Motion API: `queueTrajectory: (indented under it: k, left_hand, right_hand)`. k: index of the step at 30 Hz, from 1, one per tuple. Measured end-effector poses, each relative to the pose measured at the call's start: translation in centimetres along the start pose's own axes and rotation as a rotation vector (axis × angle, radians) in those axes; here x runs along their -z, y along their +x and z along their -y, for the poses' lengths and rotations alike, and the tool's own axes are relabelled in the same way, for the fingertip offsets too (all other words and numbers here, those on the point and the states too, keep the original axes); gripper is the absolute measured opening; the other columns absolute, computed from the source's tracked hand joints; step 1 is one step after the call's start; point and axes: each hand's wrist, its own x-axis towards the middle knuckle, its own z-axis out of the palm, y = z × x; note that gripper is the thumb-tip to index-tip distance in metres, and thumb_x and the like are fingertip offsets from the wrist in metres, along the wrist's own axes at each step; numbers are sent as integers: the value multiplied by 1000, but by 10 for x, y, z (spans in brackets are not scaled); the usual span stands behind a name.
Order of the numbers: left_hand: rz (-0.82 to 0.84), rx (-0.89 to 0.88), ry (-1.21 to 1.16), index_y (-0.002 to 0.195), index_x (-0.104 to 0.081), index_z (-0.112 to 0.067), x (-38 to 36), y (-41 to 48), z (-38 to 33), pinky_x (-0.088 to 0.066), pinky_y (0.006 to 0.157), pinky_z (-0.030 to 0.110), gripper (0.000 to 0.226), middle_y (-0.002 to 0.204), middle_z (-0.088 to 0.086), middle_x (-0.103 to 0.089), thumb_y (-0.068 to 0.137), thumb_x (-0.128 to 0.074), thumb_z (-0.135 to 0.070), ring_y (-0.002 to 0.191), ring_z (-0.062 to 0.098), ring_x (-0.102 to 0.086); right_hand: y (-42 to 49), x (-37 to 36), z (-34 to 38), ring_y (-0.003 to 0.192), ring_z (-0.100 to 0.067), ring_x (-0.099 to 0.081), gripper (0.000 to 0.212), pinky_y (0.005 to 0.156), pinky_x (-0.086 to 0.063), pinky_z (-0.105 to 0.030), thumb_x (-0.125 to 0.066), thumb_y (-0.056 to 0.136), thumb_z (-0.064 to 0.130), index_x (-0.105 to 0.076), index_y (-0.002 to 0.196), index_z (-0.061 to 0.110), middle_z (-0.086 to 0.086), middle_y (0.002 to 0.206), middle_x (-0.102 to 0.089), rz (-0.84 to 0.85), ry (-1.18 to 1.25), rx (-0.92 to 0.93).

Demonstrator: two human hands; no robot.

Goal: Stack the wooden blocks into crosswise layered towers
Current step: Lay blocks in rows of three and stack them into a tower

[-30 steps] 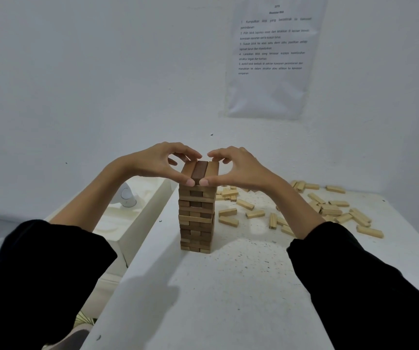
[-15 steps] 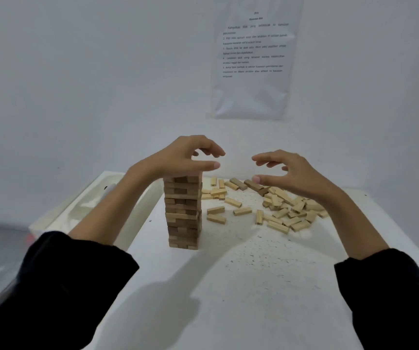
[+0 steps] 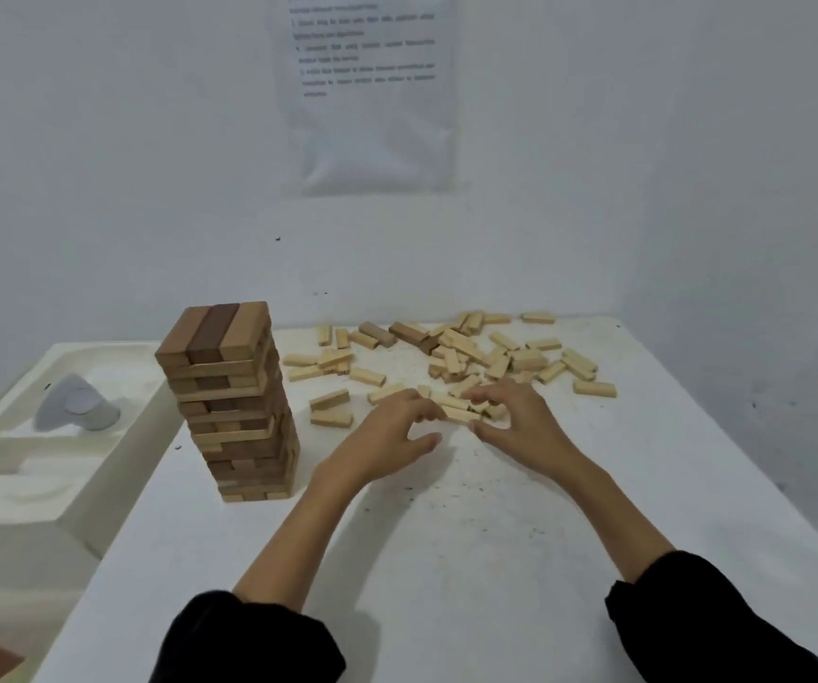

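Reaching into the loose wooden blocks [image 3: 471,357] with both hands, at the near edge of the scatter. My read: this is the pick step for the next layer.

Stack status: tower [image 3: 232,401] stands left of centre on the white surface [image 3: 446,559], well apart from both hands. It is many layers up, with directions alternating. The top layer is three blocks side by side running near-to-far, dark one in the middle, and it looks complete. Some lower layers sit slightly off-square, so it probably tolerates little side load.

Left hand [image 3: 387,436]: fingers curled, thumb held apart below them. Bare surface shows in the gap, so nothing is gripped. The fingertips sit at the end of a pale block [image 3: 459,415] lying between the hands.

Right hand [image 3: 520,421]: fingers hooked down over a couple of pale blocks at the pile's near edge, thumb tucked in toward them. It's blurred, so I can't tell whether it actually pinches one.

Why both hands are there: a layer takes three blocks, so gathering several at once from the closest part of the pile likely saves trips. The loose stock lies right and far of the tower, which keeps the arms off the stack.

Left of the surface sits a white moulded tray [image 3: 101,345] with a grey object [image 3: 76,404] in it. There's a printed sheet [image 3: 372,91] on the far wall, text unreadable.
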Motion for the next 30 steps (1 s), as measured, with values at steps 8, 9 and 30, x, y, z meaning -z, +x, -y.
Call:
queueTrajectory:
  k: [8, 9, 30]
  left_hand:
    - [-308, 149, -100, 110, -65, -14, -9, 43, 39, -36, 81, 20, 22, 104, -1, -52, 88, -62, -16, 100, 17, -49]
    - [-365, 180, -112, 110, -65, -13, -8, 52, 44, -36, 82, 23, 22, 106, 2, -53, 88, -63, -15, 102, 19, -48]
    - [-352, 499, 119, 140, -39, -25, -8, 146, 114, -19, 108, 40, 59, 148, 5, -27, 87, -62, -38, 135, 26, -25]
  right_hand:
    - [48, -17, -15, 103, -24, -47, 31, 79, -38, -31, -70, 80, 18, -66, 110, 22, -3, 102, -60, -235, -18, -64]
    - [59, -18, -15, 104, -24, -46, 31, 80, -38, -30, -70, 80, 20, -66, 111, 23, -3, 103, -60, -239, -33, -72]
    - [182, -52, -23, 115, -26, -34, 47, 83, -35, -28, -63, 82, 42, -49, 123, 22, -4, 124, -41, 48, -405, -141]
